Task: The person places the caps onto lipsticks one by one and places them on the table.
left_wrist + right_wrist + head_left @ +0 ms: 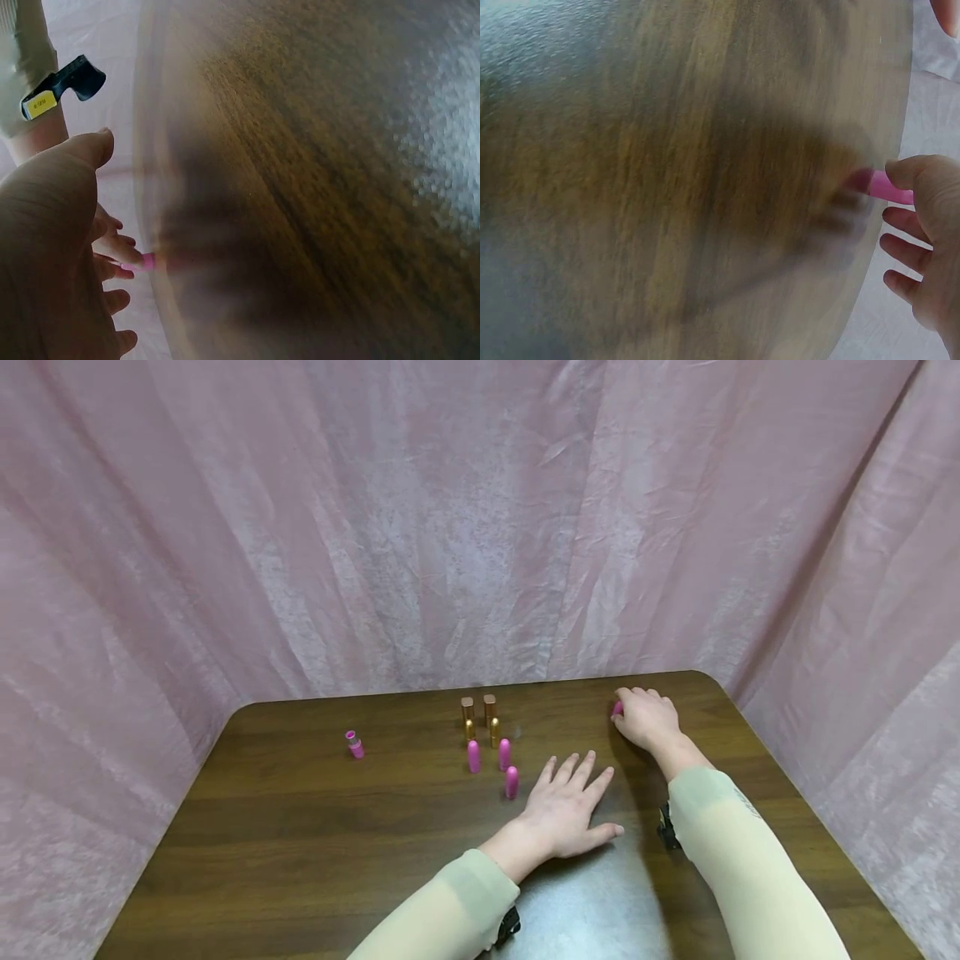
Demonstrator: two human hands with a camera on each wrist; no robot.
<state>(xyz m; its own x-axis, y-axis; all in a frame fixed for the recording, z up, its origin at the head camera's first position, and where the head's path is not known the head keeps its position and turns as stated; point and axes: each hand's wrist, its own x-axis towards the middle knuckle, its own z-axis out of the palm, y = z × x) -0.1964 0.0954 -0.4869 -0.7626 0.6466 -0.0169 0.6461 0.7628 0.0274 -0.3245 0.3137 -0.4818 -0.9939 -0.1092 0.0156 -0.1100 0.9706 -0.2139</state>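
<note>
At the right of the table's far part, my right hand (647,718) pinches a pink lipstick tube (617,707) between thumb and fingers. The right wrist view shows that tube (889,187) upright at the thumb tip, with the other fingers spread apart. My left hand (564,814) is palm down over the table's middle, fingers splayed, holding nothing. Beyond its fingertips stand three rounded pink tubes (512,782). Behind them are two gold bullet-shaped tubes (494,732) and two copper-coloured square tubes (491,710).
A pink tube with a silver neck and hollow top (355,745) stands apart on the left. The brown wooden table (300,860) has rounded far corners. Pink velvet curtains (450,527) hang behind it and at both sides.
</note>
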